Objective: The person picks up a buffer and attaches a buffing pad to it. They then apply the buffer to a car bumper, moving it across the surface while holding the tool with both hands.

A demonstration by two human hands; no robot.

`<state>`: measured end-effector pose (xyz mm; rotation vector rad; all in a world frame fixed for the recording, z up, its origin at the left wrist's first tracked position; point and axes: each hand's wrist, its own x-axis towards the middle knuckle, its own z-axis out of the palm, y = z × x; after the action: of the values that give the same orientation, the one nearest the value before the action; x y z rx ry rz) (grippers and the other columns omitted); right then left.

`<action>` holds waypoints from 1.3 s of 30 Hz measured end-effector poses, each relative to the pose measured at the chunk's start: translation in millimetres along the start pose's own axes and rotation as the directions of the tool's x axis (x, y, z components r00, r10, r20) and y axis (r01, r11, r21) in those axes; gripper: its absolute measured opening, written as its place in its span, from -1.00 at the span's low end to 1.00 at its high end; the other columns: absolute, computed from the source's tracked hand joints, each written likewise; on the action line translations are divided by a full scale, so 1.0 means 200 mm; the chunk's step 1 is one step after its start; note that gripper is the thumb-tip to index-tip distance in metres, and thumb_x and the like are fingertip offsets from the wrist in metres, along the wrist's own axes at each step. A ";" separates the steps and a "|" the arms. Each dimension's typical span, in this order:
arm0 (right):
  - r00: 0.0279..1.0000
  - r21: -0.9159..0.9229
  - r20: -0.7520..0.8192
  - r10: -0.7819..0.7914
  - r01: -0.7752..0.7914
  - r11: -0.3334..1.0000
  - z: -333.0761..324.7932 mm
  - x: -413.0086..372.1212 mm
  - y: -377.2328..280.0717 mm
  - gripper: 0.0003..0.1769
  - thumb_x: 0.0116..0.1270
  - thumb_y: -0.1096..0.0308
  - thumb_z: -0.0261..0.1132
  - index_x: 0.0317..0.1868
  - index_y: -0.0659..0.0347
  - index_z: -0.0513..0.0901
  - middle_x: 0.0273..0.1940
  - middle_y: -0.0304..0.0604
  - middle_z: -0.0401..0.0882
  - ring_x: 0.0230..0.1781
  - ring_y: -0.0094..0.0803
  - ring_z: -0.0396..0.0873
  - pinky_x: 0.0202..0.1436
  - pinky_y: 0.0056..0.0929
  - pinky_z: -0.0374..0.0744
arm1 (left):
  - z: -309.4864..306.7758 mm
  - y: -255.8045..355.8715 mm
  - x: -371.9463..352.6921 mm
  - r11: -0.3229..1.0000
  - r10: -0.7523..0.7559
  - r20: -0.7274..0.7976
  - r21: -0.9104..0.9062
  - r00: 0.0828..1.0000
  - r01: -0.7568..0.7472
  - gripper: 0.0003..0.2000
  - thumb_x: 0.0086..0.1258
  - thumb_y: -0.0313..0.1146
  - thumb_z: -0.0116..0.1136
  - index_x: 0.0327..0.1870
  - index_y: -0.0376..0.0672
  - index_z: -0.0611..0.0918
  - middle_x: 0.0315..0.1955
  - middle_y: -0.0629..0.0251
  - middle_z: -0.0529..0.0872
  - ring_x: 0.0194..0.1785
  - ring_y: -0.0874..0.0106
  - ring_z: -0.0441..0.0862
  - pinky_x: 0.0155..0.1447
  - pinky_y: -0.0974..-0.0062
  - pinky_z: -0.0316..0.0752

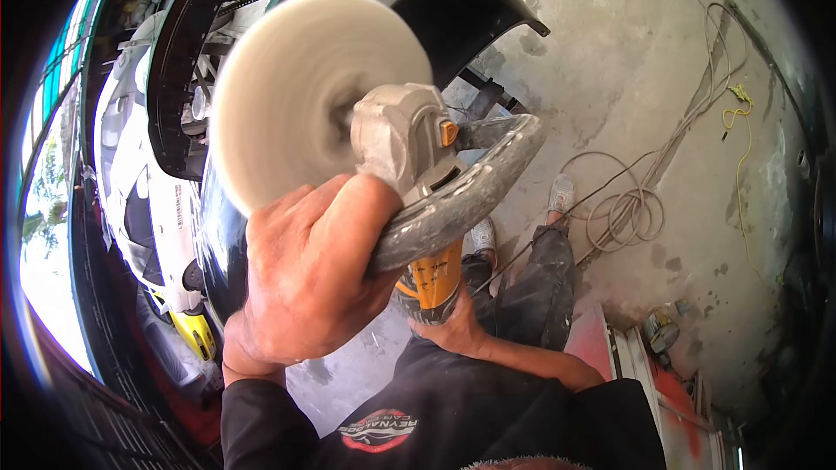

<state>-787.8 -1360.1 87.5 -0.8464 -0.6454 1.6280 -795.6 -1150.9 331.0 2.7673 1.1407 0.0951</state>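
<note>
My left hand [313, 265] is wrapped round the scuffed loop handle [466, 187] of a yellow and grey rotary polisher [434, 278]. Lower down, my right hand [453, 328] grips the body of the same tool, its fingers partly hidden behind it. The round, pale buffing pad [279, 96] is smeared by motion, so it is spinning. It faces left and away from me, overlapping a glossy dark bumper [461, 9] in this view. Below the pad, a shiny dark panel [222, 248] shows beside my left wrist.
A long hose or cable [623, 213] lies coiled on the concrete floor [592, 61], with a thin yellow cord [740, 109] farther right. Another dark bumper [170, 96] and a white car part [178, 235] stand at the left. Red-stained panels [666, 392] lean at lower right.
</note>
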 end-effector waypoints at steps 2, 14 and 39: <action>1.000 -0.029 0.011 0.015 -0.015 0.999 0.02 -0.03 0.01 0.02 0.13 0.50 0.57 0.48 0.35 0.10 0.35 0.07 0.40 0.41 -0.23 0.46 0.47 -0.16 0.44 | -0.03 0.01 -0.08 0.998 -0.042 0.011 0.038 0.999 0.041 -0.67 -0.01 -0.31 0.60 -0.36 -0.14 0.60 -0.57 0.26 0.61 -0.50 0.20 0.64 -0.38 0.33 0.43; 0.993 0.003 -0.112 0.046 -0.046 0.999 -0.14 0.04 -0.10 0.08 0.08 0.50 0.60 0.53 0.35 0.12 0.33 -0.03 0.48 0.35 -0.27 0.51 0.47 -0.24 0.45 | 0.08 0.02 0.23 0.999 -0.025 -0.063 -0.041 0.998 0.023 -0.67 0.12 -0.28 0.60 -0.32 -0.14 0.59 -0.57 0.20 0.64 -0.48 0.13 0.67 -0.37 0.29 0.48; 0.970 -0.301 -0.089 0.227 -0.243 0.922 -0.19 -0.05 -0.29 -0.01 0.02 0.49 0.64 0.41 0.32 0.26 0.20 0.01 0.59 0.25 -0.26 0.59 0.36 -0.23 0.53 | 0.01 -0.15 -0.20 0.954 -0.167 -0.230 -0.284 0.959 0.098 -0.71 0.08 -0.44 0.56 -0.29 -0.17 0.60 -0.55 0.21 0.61 -0.48 0.18 0.66 -0.38 0.29 0.49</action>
<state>-721.7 -1359.1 112.4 -1.2324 -0.8010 1.7371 -844.6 -1157.4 323.7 2.4797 1.2620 0.5580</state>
